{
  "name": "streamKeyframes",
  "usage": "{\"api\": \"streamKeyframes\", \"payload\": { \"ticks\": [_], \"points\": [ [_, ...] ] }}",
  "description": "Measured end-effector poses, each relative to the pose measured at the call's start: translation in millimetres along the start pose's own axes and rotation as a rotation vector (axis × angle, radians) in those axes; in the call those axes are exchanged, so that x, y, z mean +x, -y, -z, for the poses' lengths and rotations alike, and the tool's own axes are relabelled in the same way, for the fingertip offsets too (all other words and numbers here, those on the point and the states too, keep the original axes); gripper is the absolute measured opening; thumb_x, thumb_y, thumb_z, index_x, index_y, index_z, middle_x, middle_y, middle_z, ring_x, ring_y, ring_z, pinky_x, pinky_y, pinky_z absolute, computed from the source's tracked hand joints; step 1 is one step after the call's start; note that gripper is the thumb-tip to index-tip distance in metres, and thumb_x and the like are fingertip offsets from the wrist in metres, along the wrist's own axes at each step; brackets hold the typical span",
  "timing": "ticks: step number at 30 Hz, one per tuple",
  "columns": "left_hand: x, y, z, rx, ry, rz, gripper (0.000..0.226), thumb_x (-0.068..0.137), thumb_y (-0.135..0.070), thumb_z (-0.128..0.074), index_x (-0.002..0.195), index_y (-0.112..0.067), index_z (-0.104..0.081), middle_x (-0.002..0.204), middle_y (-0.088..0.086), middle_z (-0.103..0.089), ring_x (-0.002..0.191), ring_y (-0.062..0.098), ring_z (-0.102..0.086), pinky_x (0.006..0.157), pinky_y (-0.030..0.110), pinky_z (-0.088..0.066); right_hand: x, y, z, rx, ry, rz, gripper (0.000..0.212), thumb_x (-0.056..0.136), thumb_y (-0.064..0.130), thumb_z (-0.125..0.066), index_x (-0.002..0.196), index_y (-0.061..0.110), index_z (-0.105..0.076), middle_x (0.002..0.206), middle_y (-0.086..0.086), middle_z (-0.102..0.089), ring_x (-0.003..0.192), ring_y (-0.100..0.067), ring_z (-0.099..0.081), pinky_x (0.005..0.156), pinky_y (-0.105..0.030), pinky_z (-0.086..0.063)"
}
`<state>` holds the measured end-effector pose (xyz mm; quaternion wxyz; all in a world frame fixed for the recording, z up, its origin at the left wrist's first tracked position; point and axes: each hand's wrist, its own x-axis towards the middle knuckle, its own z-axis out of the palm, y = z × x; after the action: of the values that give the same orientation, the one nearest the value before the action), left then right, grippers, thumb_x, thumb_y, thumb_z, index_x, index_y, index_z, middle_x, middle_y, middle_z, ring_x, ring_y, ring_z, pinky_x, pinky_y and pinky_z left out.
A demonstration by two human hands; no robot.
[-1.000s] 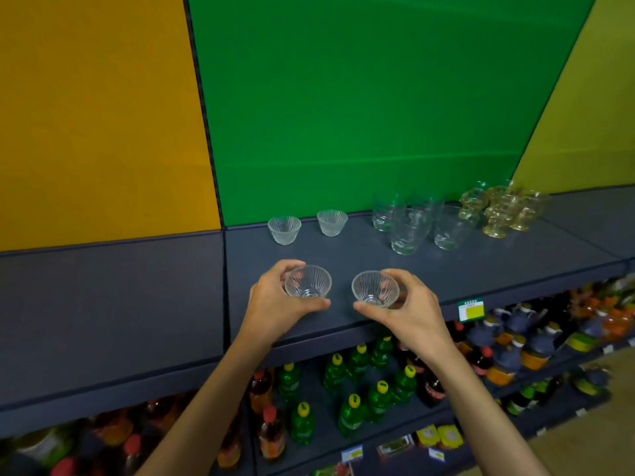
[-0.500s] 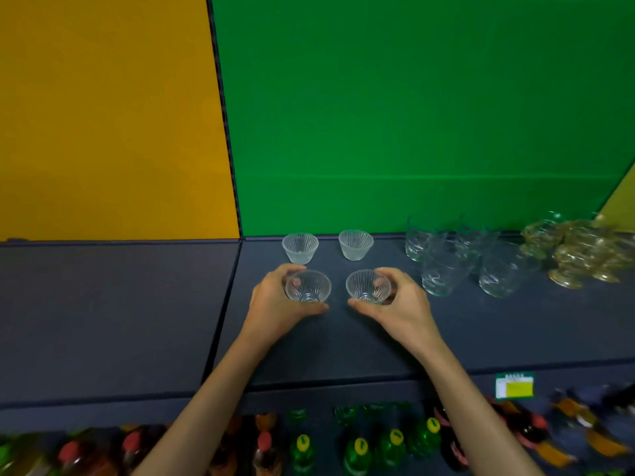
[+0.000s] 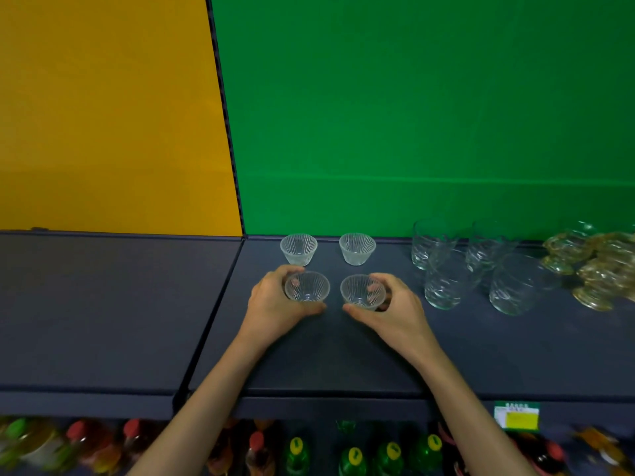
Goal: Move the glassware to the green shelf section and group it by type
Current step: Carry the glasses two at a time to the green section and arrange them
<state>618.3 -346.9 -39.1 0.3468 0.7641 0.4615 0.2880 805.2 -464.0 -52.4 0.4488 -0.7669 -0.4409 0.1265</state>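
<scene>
Glassware sits on the dark shelf [image 3: 343,355] w/ green back panel [image 3: 429,115], center-right of frame. Amber stemmed glasses [image 3: 598,269] at right edge are cut off and blurred together, count unclear. Clear tumblers [image 3: 477,266] overlap, so edges are hard to separate. Bottles [image 3: 354,458] along bottom of frame are blurry, partly hidden by the arms. Orange panel [image 3: 110,115] fills upper left, above a bare dark shelf section. Two ribbed bowls [image 3: 328,249] stand at the back by the green panel. Left hand [image 3: 275,304] grips the front-left ribbed bowl [image 3: 307,286], fingers curled round it. Right hand [image 3: 395,307] grips the front-right ribbed bowl [image 3: 362,292] the same way. Both bowls are upright, near each other but apart; can't tell if they touch the shelf.
</scene>
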Motion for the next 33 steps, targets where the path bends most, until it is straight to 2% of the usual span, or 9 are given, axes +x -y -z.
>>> {"api": "streamKeyframes", "payload": {
  "ticks": [5,8,12,16,20,26,29,33],
  "points": [
    [-2.6,-2.2,2.2,0.01,0.01,-0.004,0.079,0.059,-0.045,-0.096,0.129,-0.032,-0.062,0.124,-0.007,-0.064,0.117,0.014,-0.06,0.104,0.035,-0.049,3.7,2.7,4.9,-0.03,0.059,0.01,0.087,0.056,0.059,-0.086,0.131,0.024,-0.058,0.123,0.008,-0.063,0.113,-0.012,-0.061,0.1,-0.04,-0.051],
    [-3.1,-3.6,5.9,0.015,0.009,-0.005,0.087,0.057,-0.056,-0.094,0.133,-0.033,-0.058,0.123,-0.009,-0.061,0.113,0.011,-0.059,0.1,0.033,-0.05,6.4,7.7,11.6,-0.04,0.076,0.03,0.093,0.061,0.061,-0.086,0.139,0.022,-0.053,0.125,0.008,-0.06,0.116,-0.01,-0.058,0.103,-0.036,-0.048],
    [5.9,-12.3,19.3,-0.008,-0.06,-0.023,0.087,0.059,-0.076,-0.077,0.132,-0.031,-0.059,0.119,-0.007,-0.06,0.103,0.01,-0.061,0.092,0.038,-0.054,19.2,19.2,21.4,0.007,0.041,0.061,0.075,0.075,0.059,-0.078,0.137,0.024,-0.054,0.121,0.01,-0.058,0.109,-0.008,-0.059,0.099,-0.038,-0.051],
    [27.6,-23.7,33.4,0.034,-0.117,-0.087,0.079,0.07,-0.073,-0.074,0.132,-0.028,-0.059,0.123,-0.004,-0.059,0.106,0.014,-0.061,0.093,0.041,-0.055,38.8,31.8,28.4,-0.017,-0.009,0.094,0.057,0.086,0.049,-0.071,0.133,0.022,-0.057,0.123,0.008,-0.055,0.11,-0.009,-0.058,0.1,-0.041,-0.05],
    [55.0,-24.9,38.5,0.148,-0.106,-0.089,0.079,0.073,-0.068,-0.078,0.136,-0.028,-0.056,0.131,0.001,-0.057,0.117,0.022,-0.06,0.1,0.049,-0.053,56.7,35.9,26.9,-0.081,-0.017,0.091,0.056,0.086,0.043,-0.072,0.134,0.018,-0.056,0.123,0.004,-0.056,0.113,-0.015,-0.058,0.102,-0.043,-0.049],
    [83.7,-16.2,31.7,0.359,-0.005,-0.051,0.093,0.073,-0.069,-0.078,0.149,-0.024,-0.047,0.146,0.006,-0.053,0.133,0.027,-0.052,0.107,0.049,-0.047,77.3,34.3,18.4,-0.21,0.025,0.027,0.07,0.081,0.046,-0.074,0.14,0.017,-0.05,0.132,0.0,-0.055,0.119,-0.019,-0.056,0.103,-0.043,-0.046],
    [90.6,-13.1,27.1,0.379,0.033,-0.034,0.099,0.07,-0.073,-0.078,0.149,-0.022,-0.048,0.146,0.005,-0.055,0.133,0.026,-0.053,0.108,0.048,-0.048,85.5,32.2,15.1,-0.243,0.041,-0.014,0.074,0.079,0.048,-0.075,0.14,0.017,-0.05,0.132,-0.001,-0.056,0.119,-0.02,-0.056,0.1,-0.039,-0.044],
    [94.1,-12.8,20.9,0.392,0.031,-0.06,0.096,0.07,-0.071,-0.08,0.146,-0.02,-0.052,0.143,0.003,-0.06,0.128,0.024,-0.057,0.106,0.044,-0.05,94.5,29.2,8.7,-0.261,0.063,-0.047,0.082,0.075,0.051,-0.078,0.142,0.014,-0.048,0.133,-0.004,-0.057,0.119,-0.023,-0.056,0.098,-0.04,-0.048]
  ]
}}
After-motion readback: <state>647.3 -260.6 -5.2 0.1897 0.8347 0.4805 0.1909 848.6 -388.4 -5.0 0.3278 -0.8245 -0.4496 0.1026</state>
